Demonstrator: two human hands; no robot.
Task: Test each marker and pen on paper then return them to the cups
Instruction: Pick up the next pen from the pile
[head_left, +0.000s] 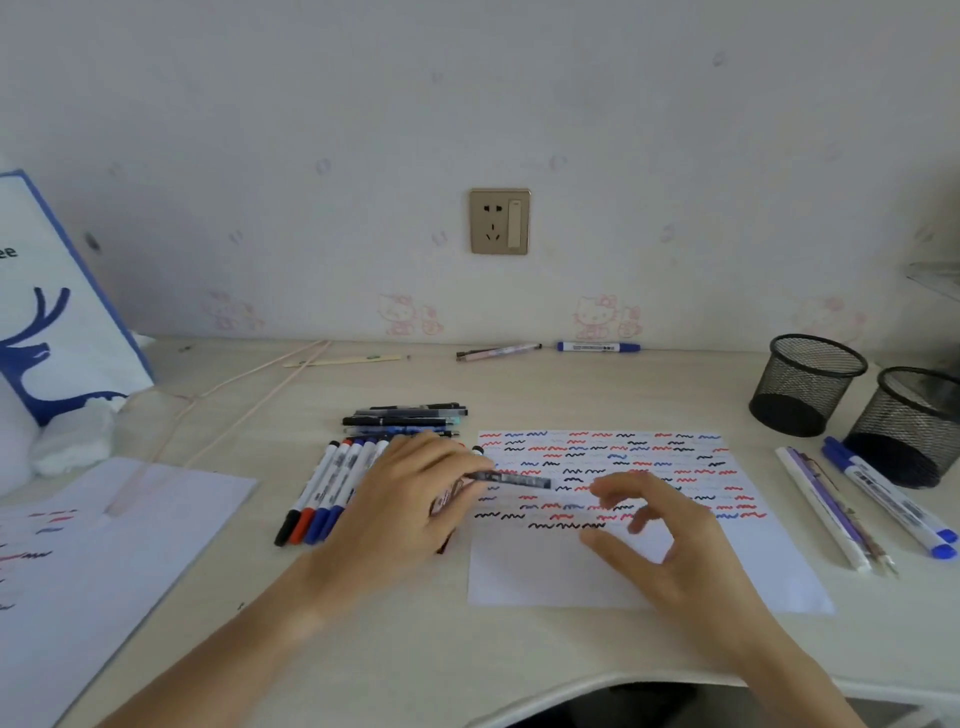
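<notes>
A white sheet of paper (623, 566) covered with red, blue and black squiggles lies at the desk's centre. My left hand (410, 499) holds a dark pen (514, 479) that points right over the sheet. My right hand (660, 540) hovers over the paper just right of the pen tip, with fingers loosely curled and nothing in them. A row of markers (324, 493) lies left of the paper, partly under my left hand. Several dark pens (405, 418) are stacked behind them. Two black mesh cups (805, 384) (914, 426) stand at the right.
Pens and blue markers (883, 509) lie in front of the cups. A pen (498, 352) and a blue marker (597, 347) rest by the wall. Another scribbled sheet (104, 561) and a white bag (52, 312) occupy the left. Thin sticks (249, 389) cross the desk.
</notes>
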